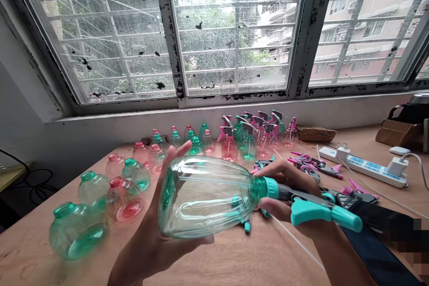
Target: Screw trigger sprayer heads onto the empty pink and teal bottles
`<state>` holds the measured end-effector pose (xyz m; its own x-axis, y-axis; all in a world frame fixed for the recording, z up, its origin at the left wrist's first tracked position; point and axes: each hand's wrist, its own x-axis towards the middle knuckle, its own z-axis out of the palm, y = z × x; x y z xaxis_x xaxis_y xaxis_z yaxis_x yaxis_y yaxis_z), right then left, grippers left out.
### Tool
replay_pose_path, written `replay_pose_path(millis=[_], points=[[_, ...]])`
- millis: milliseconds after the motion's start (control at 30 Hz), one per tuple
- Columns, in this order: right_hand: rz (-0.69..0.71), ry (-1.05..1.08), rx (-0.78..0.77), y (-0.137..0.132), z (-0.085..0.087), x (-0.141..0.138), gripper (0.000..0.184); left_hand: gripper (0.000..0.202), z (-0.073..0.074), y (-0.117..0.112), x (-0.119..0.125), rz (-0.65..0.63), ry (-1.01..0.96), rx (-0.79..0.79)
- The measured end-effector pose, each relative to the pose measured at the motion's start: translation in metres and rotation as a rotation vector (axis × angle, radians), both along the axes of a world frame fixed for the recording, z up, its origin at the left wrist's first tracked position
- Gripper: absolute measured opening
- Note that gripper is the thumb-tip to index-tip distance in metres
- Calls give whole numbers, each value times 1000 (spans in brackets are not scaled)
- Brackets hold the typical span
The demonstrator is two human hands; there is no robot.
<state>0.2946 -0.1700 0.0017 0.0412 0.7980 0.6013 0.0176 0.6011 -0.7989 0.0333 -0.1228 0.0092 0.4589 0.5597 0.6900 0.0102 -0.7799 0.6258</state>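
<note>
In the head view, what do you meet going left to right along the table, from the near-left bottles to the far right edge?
Loose green bottle → red bottle → left hand → held green bottle → right hand → teal trigger head → power strip → cardboard box.

Both hands point(150, 237) bare, no sleeves, rings, watch.

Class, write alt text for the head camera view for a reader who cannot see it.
Two bare hands hold a clear teal spray bottle sideways over a wooden table: the left hand cradles its body, the right hand grips the teal trigger head. Uncapped teal and pink bottles stand behind, below a window.
</note>
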Motion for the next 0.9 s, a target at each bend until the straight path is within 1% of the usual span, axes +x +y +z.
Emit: replay_pose_path(millis=[67,200,300,333,400,500,567,633,767,833,900], points=[[4,8,4,1,0,1,32,118,2,0,-1,19,16,4],[21,14,4,1,-1,6,34,103,4,2,-2,-1,26,72],[42,-5,-6,1,-2,9,31,94,2,4,-2,-8,21,120],[43,-7,-2,1,-2,9,30,94,2,4,-1,-9,17,125],[35,-5,18,1,-2,10,28,101,0,4,0,7,22,103],[42,-17,45,0,0,10,28,116,-1,3,-1,15,68,6],[45,-16,35,-1,1,10,30,119,0,2,-2,10,73,-35],[51,14,10,-1,2,9,31,116,2,3,-3,17,51,0],[102,69,-24,-2,1,9,32,97,3,5,-4,1,39,180],[97,56,-28,-1,-1,9,32,96,2,5,-4,-11,35,193],[82,37,-26,-1,-2,9,31,102,2,4,-3,9,38,149]])
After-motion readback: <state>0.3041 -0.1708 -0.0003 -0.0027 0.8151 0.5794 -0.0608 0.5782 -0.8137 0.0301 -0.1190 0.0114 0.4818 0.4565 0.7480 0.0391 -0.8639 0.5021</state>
